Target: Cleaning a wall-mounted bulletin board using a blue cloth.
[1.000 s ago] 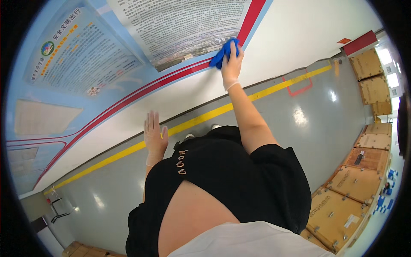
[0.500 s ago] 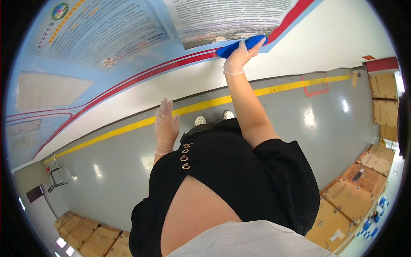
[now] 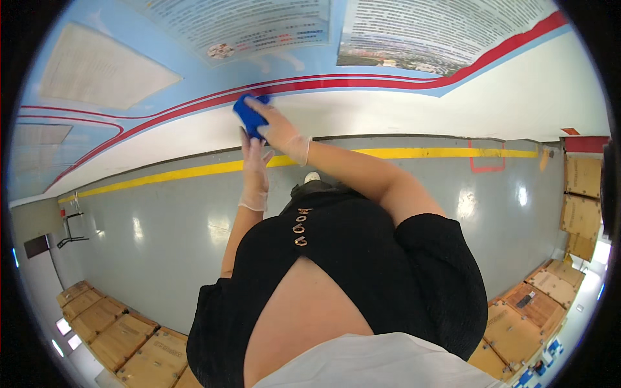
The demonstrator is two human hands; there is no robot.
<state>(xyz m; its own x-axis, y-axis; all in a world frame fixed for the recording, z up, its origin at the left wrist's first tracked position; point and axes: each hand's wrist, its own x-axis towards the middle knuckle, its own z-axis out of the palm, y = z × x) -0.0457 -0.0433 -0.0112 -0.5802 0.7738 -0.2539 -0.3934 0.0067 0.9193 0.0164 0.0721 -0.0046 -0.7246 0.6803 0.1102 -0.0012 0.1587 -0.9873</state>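
Note:
A bunched blue cloth (image 3: 249, 118) is in my right hand (image 3: 279, 129), which wears a clear glove and has its fingers closed on the cloth. Cloth and hand are by the lower red stripe of a light blue wall board (image 3: 194, 74), where the board meets the white wall. Just below, my left hand (image 3: 255, 169), also in a clear glove, is raised with its fingers stretched upward. Its fingertips reach the cloth's lower edge; whether they touch it I cannot tell.
Printed sheets (image 3: 107, 68) are fixed to the board. Along the wall's foot, a yellow line (image 3: 187, 176) crosses the grey floor (image 3: 401, 187). Wooden crates (image 3: 517, 323) stand behind on the right, more crates (image 3: 123, 336) on the left. A dark metal frame (image 3: 72, 229) stands far left.
My right hand has swept left and slightly down along the board with the cloth. My left hand has risen only a little, and the two hands are now close together. The view has shifted left.

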